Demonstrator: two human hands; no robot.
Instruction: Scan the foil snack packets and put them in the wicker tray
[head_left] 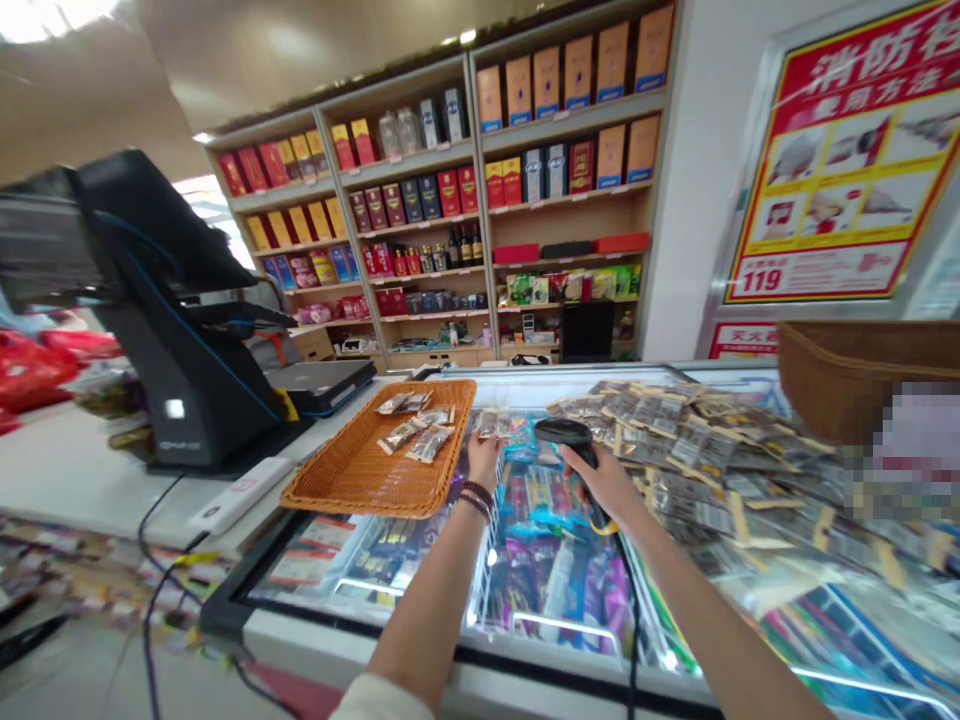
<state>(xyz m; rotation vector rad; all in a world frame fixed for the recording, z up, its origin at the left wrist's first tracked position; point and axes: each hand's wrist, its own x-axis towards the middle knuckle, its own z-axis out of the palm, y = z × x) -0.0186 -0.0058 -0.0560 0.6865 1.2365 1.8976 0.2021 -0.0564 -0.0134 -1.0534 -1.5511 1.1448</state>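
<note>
My right hand (611, 485) grips a black barcode scanner (566, 436) by its handle, head pointing left over the glass freezer lid (570, 560). My left hand (484, 455) reaches forward and holds a small snack packet (489, 424) just in front of the scanner head. Left of that hand lies a flat orange wicker tray (360, 470) with several packets (417, 428) in it. To the right, a large heap of similar packets (690, 435) covers the lid.
A black checkout terminal (161, 310) stands on the white counter (67, 470) at left, with cables hanging down. A brown wicker basket (847, 375) sits at far right. Shelves of boxed goods (525, 180) fill the back wall. A red poster (847, 160) hangs at right.
</note>
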